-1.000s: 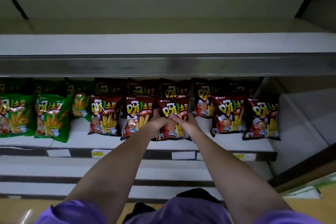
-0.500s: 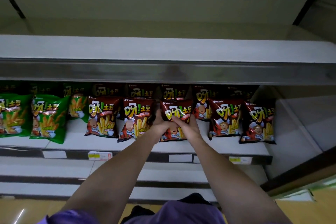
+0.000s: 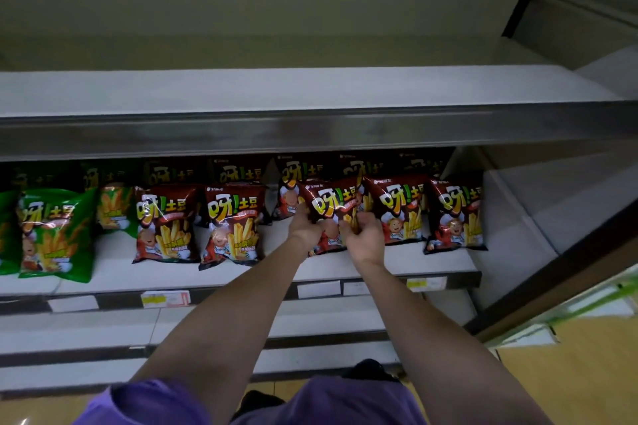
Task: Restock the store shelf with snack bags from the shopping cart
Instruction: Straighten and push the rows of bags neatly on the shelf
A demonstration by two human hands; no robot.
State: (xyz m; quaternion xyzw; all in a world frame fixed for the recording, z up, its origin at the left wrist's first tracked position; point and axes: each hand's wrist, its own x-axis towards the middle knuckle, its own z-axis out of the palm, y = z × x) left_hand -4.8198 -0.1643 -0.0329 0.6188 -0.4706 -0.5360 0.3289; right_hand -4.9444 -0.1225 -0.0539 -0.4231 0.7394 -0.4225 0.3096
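A dark red snack bag [image 3: 334, 204] stands tilted on the white shelf [image 3: 431, 260], third from the right in the front row. My left hand [image 3: 305, 226] grips its lower left edge. My right hand [image 3: 366, 238] pinches its lower right part, fingers curled. More red bags stand beside it: two to the left [image 3: 165, 222] [image 3: 234, 222] and two to the right [image 3: 397, 209] [image 3: 455, 214]. Green bags [image 3: 55, 235] fill the left end. A darker back row of bags [image 3: 238, 171] sits behind, partly hidden under the upper shelf.
The upper shelf [image 3: 310, 90] with its metal front lip [image 3: 310, 131] overhangs the row. Price tags [image 3: 165, 298] line the shelf edge. Lower bare shelves [image 3: 86, 324] step out below. A wooden floor [image 3: 569, 373] lies at the right. No cart is in view.
Both hands have shifted the red bag to the right, toward the two right-hand bags, leaving a gap on its left. The camera also tipped upward and left.
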